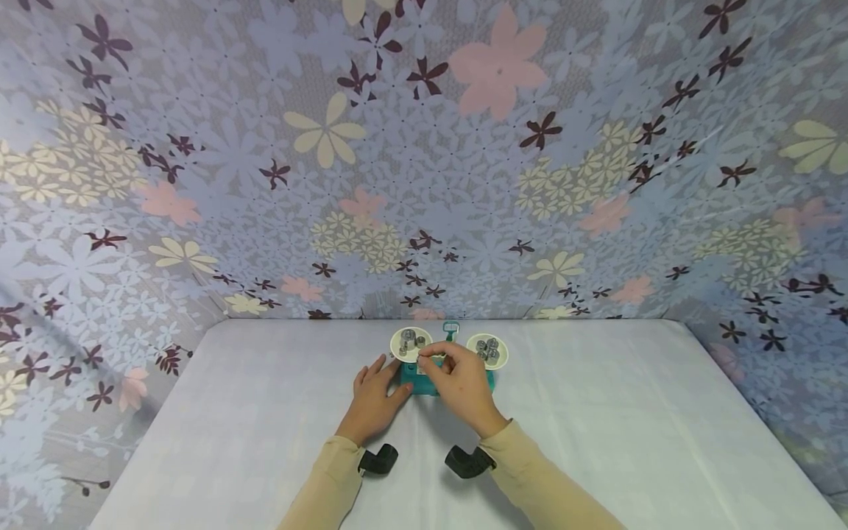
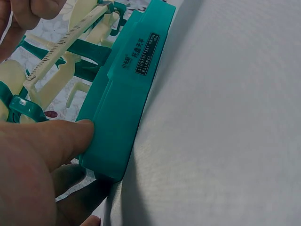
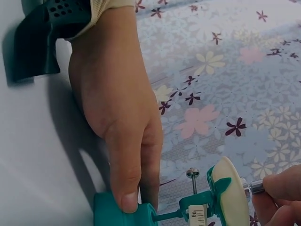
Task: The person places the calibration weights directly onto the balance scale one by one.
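A teal student tray balance (image 2: 117, 108) stands on the white-covered table. My left hand (image 1: 372, 403) grips the left end of its base, thumb on top and the other fingers around the end. Above the left cream pan (image 1: 396, 351), my right hand (image 1: 464, 386) pinches a small silver metal weight (image 3: 257, 187) between thumb and fingers, close against the pan's surface. Several metal weights (image 1: 408, 338) lie in that pan. More metal weights (image 1: 488, 348) are grouped in the right pan (image 1: 503, 359). The right hand partly covers the middle of the balance.
Between the pans runs a cream graduated beam (image 2: 61, 47). A teal upright (image 1: 451, 330) rises at the middle of the balance. White cloth (image 1: 596, 419) covers the table, and a flowered curtain (image 1: 424, 184) hangs behind its far edge.
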`<state>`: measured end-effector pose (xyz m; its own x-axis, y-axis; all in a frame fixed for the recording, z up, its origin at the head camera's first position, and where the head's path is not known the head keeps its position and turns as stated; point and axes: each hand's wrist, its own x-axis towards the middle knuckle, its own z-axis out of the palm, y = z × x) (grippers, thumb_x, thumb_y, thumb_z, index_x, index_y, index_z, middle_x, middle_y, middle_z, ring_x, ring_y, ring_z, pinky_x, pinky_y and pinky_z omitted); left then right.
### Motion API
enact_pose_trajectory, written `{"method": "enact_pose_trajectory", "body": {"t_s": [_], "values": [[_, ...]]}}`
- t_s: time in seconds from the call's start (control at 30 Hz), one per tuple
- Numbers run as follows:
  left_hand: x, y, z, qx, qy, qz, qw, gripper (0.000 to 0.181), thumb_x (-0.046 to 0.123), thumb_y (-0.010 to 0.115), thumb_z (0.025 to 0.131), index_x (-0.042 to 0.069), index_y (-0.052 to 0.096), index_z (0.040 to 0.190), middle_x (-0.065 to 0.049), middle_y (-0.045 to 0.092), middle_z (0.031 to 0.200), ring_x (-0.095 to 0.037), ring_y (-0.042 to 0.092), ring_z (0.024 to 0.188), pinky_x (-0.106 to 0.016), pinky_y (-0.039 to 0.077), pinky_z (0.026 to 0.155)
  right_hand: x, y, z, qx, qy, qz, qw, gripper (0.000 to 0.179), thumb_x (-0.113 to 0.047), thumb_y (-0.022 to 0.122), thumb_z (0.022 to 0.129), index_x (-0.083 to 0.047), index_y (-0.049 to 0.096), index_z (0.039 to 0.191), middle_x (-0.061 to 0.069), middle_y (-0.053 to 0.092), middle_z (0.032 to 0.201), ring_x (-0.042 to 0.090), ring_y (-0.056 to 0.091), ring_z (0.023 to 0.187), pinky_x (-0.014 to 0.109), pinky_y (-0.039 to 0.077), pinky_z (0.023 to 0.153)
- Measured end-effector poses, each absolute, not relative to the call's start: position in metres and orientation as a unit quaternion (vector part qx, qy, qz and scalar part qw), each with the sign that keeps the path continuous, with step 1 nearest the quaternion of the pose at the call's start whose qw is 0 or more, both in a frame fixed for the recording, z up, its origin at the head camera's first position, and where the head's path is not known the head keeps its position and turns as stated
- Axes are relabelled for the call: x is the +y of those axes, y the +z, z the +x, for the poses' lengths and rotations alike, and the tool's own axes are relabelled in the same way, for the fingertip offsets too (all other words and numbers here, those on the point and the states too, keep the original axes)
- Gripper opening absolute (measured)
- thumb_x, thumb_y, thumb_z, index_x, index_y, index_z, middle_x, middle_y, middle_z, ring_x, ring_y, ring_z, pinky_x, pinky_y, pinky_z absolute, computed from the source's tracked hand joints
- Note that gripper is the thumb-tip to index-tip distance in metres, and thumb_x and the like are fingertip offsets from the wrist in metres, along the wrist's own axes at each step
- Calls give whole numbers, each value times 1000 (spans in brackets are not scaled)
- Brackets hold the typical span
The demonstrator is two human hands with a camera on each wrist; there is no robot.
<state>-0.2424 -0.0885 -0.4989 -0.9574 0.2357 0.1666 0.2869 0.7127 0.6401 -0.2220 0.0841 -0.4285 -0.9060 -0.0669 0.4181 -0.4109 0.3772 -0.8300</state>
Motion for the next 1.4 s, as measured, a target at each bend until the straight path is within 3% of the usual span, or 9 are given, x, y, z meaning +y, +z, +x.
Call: {"method": "enact_pose_trajectory", "body": {"t_s": [0.3,0.53,0.77,1.4], "values": [[-89,-498,-244,-927,-347,-141,36,59,38,54,92,4,42,139,-8,46,139,-29,25,137,-53,8,109,80,-431,-234,-826,516,139,177,8,-18,69,85,-16,72,92,0,44,51,11,35,42,24,30,38],[-89,-501,-244,-924,-350,-148,38,58,37,53,92,4,41,139,-8,46,139,-28,25,137,-53,8,109,79,-434,-237,-832,502,140,191,7,-16,68,84,-17,72,91,-6,62,71,10,38,42,25,31,35],[-88,-501,-245,-925,-345,-153,40,59,40,52,92,6,42,139,-7,46,139,-28,25,137,-53,8,109,78,-434,-237,-840,484,142,202,7,-18,68,85,-18,71,91,-11,63,80,8,41,43,25,33,36],[-89,-499,-244,-929,-339,-145,29,59,38,53,92,4,42,139,-8,46,139,-28,24,137,-52,8,109,75,-433,-238,-849,479,136,177,8,-18,68,85,-20,71,92,-12,62,81,9,43,46,25,35,37]]}}
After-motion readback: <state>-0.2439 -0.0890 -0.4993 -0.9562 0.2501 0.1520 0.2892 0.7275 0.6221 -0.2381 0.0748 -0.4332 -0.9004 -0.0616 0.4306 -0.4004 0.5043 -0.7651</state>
